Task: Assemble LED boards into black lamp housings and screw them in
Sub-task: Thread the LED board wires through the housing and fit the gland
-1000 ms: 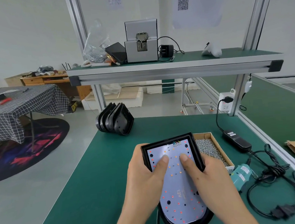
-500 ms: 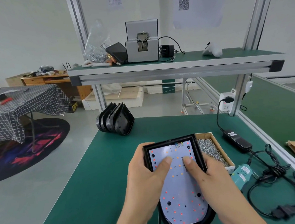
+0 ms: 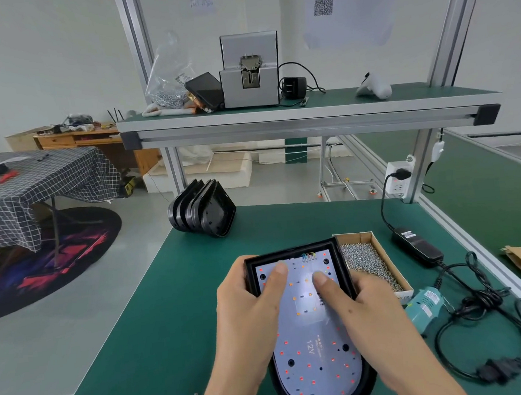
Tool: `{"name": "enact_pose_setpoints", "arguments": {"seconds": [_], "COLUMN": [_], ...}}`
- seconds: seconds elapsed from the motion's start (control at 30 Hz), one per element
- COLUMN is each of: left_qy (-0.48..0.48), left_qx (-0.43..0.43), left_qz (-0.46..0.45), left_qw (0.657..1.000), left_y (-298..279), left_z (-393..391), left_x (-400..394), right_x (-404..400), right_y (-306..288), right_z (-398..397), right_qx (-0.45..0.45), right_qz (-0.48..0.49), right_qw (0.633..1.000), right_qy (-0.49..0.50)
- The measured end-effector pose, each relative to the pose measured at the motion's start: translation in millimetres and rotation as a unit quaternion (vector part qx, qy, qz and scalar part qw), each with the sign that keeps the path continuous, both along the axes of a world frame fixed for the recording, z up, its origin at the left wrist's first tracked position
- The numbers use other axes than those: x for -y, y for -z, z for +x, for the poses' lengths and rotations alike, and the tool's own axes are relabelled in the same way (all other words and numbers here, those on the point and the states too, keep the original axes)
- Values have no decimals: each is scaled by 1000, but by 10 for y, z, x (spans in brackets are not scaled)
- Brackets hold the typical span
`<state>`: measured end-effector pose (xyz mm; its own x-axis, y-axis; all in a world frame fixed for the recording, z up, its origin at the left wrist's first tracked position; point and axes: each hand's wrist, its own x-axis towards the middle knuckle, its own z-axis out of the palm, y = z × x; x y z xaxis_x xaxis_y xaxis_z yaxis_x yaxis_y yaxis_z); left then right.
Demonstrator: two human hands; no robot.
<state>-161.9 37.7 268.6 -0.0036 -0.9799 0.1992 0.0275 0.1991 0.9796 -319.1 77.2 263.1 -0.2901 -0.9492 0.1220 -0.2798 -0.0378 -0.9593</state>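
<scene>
Close to the bottom edge, seen from a head-worn camera looking down: black lamp housing [image 3: 291, 254] lying on green bench mat [image 3: 145, 331], squared end pointing away, rounded end toward the viewer. Seated inside it, white LED board [image 3: 311, 346] dotted with small red and orange LEDs, marked "12V", with a few coloured wire ends at its far edge. Left hand [image 3: 246, 317] gripping the housing's left rim, fingers wrapped out of sight behind the edge, thumb laid flat on the board near its far left corner. Right hand [image 3: 374, 310] gripping the right rim the same way, thumb pressing the board a little right of centre. Just beside the housing on the right, touching or nearly so, open cardboard box [image 3: 382, 250] filled with small silver screws [image 3: 364, 261]. Near the right wrist, teal electric screwdriver [image 3: 423, 306] lying on the mat, its tip hidden. Farther right, black power adapter [image 3: 419, 247] and a tangle of black cable [image 3: 485, 301], leading up to a wall socket [image 3: 398, 180] on the aluminium frame post. At the bench's far left corner, a row of empty black housings [image 3: 202, 212] standing on edge, leaning together. On the upper shelf [image 3: 308, 112], a grey metal machine [image 3: 250, 70], possibly a screw feeder, with a clear bag of screws [image 3: 167, 83] and a dark tablet [image 3: 205, 89] to its left
</scene>
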Motion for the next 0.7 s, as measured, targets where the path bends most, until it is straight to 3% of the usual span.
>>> {"name": "enact_pose_setpoints", "arguments": {"seconds": [0.23,0.7], "left_qy": [-8,28], "left_qx": [3,-26], "left_qz": [15,86], "left_qw": [1000,996], "left_y": [52,-55], "left_z": [13,-72], "left_x": [33,285], "right_x": [51,227], "right_y": [-5,-77], "right_z": [1,-54], "right_qx": [-43,78], "right_qz": [2,76], "right_qw": [999,994], "right_qy": [10,-23]}}
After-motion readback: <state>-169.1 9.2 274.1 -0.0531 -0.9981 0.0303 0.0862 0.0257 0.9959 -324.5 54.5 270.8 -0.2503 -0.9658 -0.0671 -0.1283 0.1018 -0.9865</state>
